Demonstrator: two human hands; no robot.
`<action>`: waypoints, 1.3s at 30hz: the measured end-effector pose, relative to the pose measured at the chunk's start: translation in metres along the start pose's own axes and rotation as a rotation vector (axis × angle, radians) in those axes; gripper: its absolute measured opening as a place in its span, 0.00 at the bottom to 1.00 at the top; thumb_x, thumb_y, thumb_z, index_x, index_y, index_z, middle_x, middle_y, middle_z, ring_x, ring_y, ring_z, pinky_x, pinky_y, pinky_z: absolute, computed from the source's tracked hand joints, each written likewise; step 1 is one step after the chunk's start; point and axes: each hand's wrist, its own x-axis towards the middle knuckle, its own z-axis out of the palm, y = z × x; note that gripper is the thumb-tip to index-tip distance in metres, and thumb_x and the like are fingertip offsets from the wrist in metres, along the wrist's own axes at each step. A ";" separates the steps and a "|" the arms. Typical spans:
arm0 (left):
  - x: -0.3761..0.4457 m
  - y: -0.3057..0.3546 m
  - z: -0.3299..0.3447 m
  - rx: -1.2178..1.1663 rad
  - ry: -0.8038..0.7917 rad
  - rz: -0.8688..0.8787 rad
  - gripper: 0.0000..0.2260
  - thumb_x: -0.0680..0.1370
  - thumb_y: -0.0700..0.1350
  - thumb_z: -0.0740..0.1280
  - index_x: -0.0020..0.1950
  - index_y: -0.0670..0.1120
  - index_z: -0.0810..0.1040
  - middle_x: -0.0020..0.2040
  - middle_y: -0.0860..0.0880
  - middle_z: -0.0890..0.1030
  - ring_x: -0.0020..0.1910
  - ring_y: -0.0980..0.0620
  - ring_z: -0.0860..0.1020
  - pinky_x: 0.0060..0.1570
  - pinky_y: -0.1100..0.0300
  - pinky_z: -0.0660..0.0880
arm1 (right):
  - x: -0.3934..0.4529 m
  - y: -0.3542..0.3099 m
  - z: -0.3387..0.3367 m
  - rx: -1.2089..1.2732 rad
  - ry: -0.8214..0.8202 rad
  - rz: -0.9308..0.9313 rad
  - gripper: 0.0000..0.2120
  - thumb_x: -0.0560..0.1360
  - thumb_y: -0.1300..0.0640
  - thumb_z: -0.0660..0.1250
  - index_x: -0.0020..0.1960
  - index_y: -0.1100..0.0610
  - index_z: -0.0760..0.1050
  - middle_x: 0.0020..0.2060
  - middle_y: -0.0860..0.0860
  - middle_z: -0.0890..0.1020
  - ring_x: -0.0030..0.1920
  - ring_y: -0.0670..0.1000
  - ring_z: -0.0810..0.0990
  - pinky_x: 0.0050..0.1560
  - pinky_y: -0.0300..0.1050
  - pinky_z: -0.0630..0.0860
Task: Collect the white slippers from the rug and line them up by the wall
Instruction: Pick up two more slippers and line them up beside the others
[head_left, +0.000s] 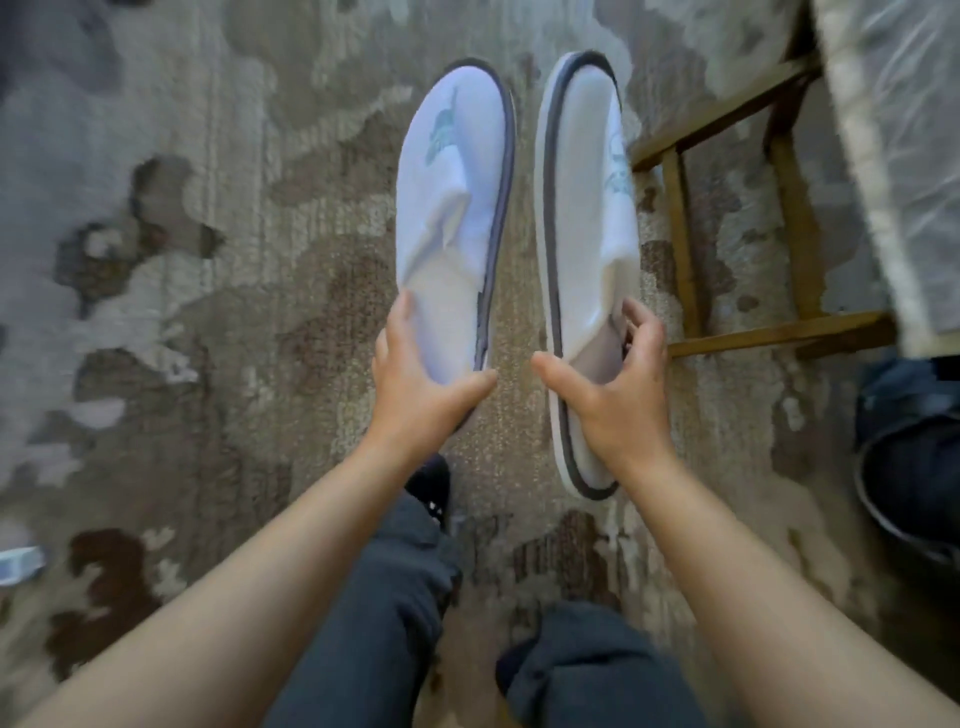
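Observation:
I hold two white slippers with grey-edged soles above a patterned rug (208, 260), toes pointing away from me. My left hand (421, 384) grips the heel end of the left slipper (457, 208), thumb on the sole edge. The heel end of the right slipper (587, 208) is in my right hand (608, 395), fingers curled inside its opening. Both slippers are tilted on edge with their soles facing each other, a narrow gap between them. Each has a faint teal logo on the upper.
A wooden chair frame (727, 218) with a plastic-wrapped seat (893, 130) stands at the right. A dark object (909, 457) lies at the right edge. My legs in dark trousers (389, 597) are below. A small pale object (21, 564) sits at the left edge.

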 end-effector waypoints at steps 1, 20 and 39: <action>-0.010 0.023 -0.011 -0.005 -0.013 0.016 0.46 0.58 0.54 0.68 0.71 0.50 0.50 0.73 0.48 0.55 0.71 0.51 0.55 0.67 0.57 0.55 | -0.007 -0.027 -0.010 0.020 0.021 -0.017 0.41 0.60 0.48 0.74 0.67 0.52 0.57 0.65 0.54 0.65 0.64 0.52 0.67 0.63 0.49 0.68; -0.219 0.271 0.007 0.009 -0.712 0.602 0.44 0.63 0.53 0.68 0.71 0.55 0.44 0.74 0.54 0.50 0.72 0.55 0.51 0.68 0.55 0.54 | -0.267 -0.165 -0.241 0.292 0.914 -0.039 0.33 0.62 0.52 0.75 0.62 0.49 0.62 0.58 0.50 0.70 0.54 0.44 0.73 0.41 0.30 0.73; -0.531 0.195 0.079 0.439 -2.002 0.984 0.44 0.60 0.53 0.69 0.71 0.54 0.49 0.68 0.55 0.59 0.67 0.53 0.60 0.65 0.50 0.63 | -0.628 -0.098 -0.170 0.415 2.165 0.598 0.34 0.62 0.50 0.73 0.64 0.52 0.62 0.61 0.52 0.70 0.60 0.53 0.71 0.53 0.43 0.76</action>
